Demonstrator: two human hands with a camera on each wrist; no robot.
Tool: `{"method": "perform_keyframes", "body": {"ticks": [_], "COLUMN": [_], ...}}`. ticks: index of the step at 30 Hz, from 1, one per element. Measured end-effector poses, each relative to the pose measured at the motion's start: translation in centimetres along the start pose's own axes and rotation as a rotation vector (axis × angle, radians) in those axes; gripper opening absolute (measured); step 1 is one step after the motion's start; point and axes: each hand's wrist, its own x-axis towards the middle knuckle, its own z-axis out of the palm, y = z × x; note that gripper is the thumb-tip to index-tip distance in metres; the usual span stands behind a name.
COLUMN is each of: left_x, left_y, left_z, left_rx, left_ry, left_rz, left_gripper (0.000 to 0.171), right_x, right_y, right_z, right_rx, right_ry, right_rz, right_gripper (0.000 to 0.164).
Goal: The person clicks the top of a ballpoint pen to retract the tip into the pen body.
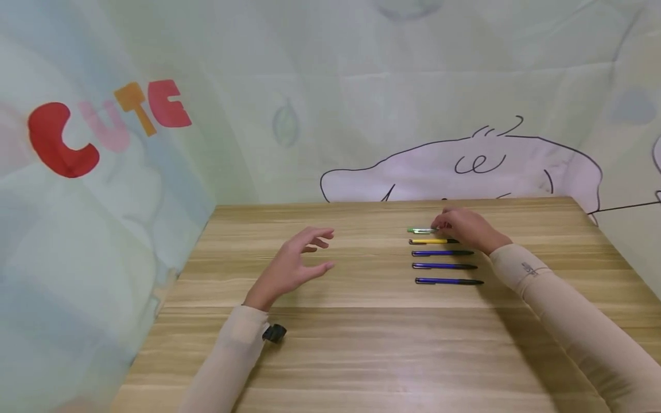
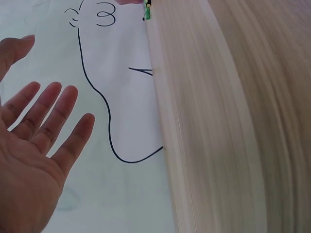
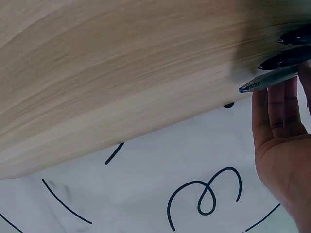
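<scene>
Thumb and fingers of my right hand (image 1: 467, 226) pinch a clear pen with a green end (image 1: 419, 230), the farthest in a column of pens. Its tip points out past the fingers in the right wrist view, where the pen (image 3: 272, 80) lies across the fingers of the hand (image 3: 284, 160). Just nearer lies a yellow pen (image 1: 431, 241) with a black tip, partly under the hand. Three blue pens, a far one (image 1: 441, 253), a middle one (image 1: 443, 266) and a near one (image 1: 446, 281), follow in parallel. Left of them, my left hand (image 1: 289, 267) hovers with fingers spread, holding nothing.
The pens lie on a wood-grain table (image 1: 361, 350) whose far edge meets a printed cloth backdrop (image 1: 310, 103). Another cloth side (image 1: 103, 229) with coloured letters runs along the left. A small black object (image 1: 275, 333) sits at the left sleeve's cuff.
</scene>
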Motion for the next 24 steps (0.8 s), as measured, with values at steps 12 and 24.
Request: {"method": "perform_keyframes", "body": {"ticks": [12,24], "left_x": [-2.3,-4.0], "left_y": [-1.0,-2.3], "left_z": [-2.1,-4.0], "left_rx": [0.007,0.002], "left_ry": [0.028,0.064], "left_rz": [-0.073,-0.104], "left_gripper": [0.063,0.061], "right_x": [-0.2,-1.8], "right_y": [-0.6,-1.3], "right_z": [-0.3,-1.0], "right_rx": [0.014,0.029], "right_ry": [0.013,-0.027], "right_rz": [0.036,-0.082], "right_gripper": [0.019,0.007]}}
